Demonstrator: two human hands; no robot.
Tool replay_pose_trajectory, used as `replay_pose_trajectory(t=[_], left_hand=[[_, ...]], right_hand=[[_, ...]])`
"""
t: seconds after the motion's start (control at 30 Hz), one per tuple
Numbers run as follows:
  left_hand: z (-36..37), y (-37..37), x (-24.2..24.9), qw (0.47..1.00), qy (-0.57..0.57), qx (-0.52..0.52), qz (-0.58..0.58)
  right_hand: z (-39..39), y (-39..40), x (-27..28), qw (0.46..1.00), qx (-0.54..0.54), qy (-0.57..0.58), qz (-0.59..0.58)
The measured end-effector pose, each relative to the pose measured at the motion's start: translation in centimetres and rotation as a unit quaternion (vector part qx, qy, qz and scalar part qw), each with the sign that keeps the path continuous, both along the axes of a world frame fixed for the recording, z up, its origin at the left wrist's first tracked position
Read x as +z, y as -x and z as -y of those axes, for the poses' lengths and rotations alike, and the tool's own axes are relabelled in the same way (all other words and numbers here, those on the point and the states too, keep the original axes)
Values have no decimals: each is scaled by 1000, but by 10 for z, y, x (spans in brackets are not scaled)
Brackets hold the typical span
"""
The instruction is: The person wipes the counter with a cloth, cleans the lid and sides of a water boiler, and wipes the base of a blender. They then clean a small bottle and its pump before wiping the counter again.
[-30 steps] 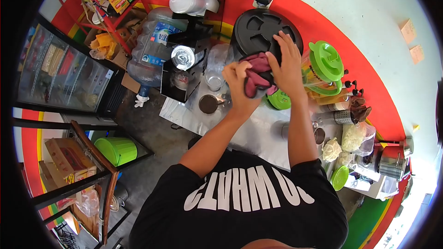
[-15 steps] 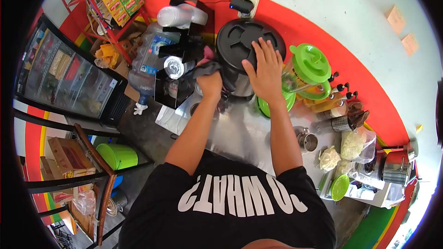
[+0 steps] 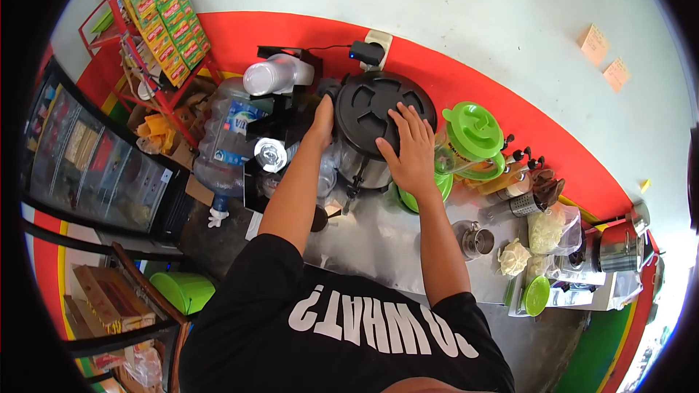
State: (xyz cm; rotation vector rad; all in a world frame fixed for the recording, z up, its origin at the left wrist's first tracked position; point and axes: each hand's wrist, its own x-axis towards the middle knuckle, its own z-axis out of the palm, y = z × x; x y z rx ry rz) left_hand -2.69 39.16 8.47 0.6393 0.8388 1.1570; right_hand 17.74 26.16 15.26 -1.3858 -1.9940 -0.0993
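A steel drink dispenser with a tap low on its front stands on the metal counter. Its round black lid faces up at me. My right hand lies on the lid's right side, fingers spread and flat, holding nothing. At the dispenser's left side, toward the wall, is my left hand, closed around a dark grey cloth. Most of its fingers and much of the cloth are hidden. Just right of the dispenser stands a pitcher with a green lid.
Left of the dispenser are a black organizer with stacked plastic cups and a large water bottle. A wall socket with a plugged-in adapter is behind. Pump bottles, a metal cup and a pot stand rightward.
My left hand has moved with the cloth from the dispenser's front left farther back along its side, uncovering the tap. My right hand stays on the lid. The view has tilted up.
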Motion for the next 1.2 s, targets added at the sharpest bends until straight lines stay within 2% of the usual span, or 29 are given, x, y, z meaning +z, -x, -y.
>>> replay_pose_trajectory(t=[0.07, 0.2, 0.3, 0.37, 0.4, 0.47, 0.5, 0.57, 0.6, 0.63, 0.67, 0.73, 0.87, 0.97, 1.2], left_hand=[[-17, 1, -31, 998, 40, -9, -42], [-18, 2, -41, 992, 86, -70, -61], [4, 2, -35, 992, 97, -68, -30], [27, 1, -16, 998, 65, -14, 4], [36, -1, -13, 997, 66, -25, 2], [50, -4, -8, 987, 12, 43, 155], [54, -7, -5, 987, 12, 36, 153], [59, -12, 3, 980, -30, 113, 161], [59, -8, 12, 981, -31, 107, 160], [57, -3, 25, 983, -153, 72, -77], [55, 1, 36, 913, -266, 33, -307], [41, 0, 43, 898, -286, 33, -332], [10, -1, 54, 926, -218, 9, -308], [-10, 2, 63, 934, -135, -112, -312], [-17, -9, 67, 921, -149, -99, -347]], right_hand=[[0, 2, 1, 1000, -4, 17, -11], [2, 8, 6, 999, -38, 35, -16], [3, 10, 9, 998, -38, 49, -12], [4, 11, 10, 997, -51, 55, -11], [4, 12, 11, 997, -50, 54, -7], [6, 15, 10, 996, -61, 57, -11], [6, 16, 10, 996, -66, 58, -10], [7, 17, 9, 995, -77, 57, -12], [7, 18, 8, 995, -83, 57, -9], [8, 19, 7, 994, -89, 58, -7], [9, 20, 6, 994, -93, 57, -8], [9, 21, 5, 994, -98, 53, -8], [9, 21, 4, 993, -101, 57, -6], [7, 20, 5, 993, -100, 54, -10], [6, 20, 2, 993, -104, 49, -8]])
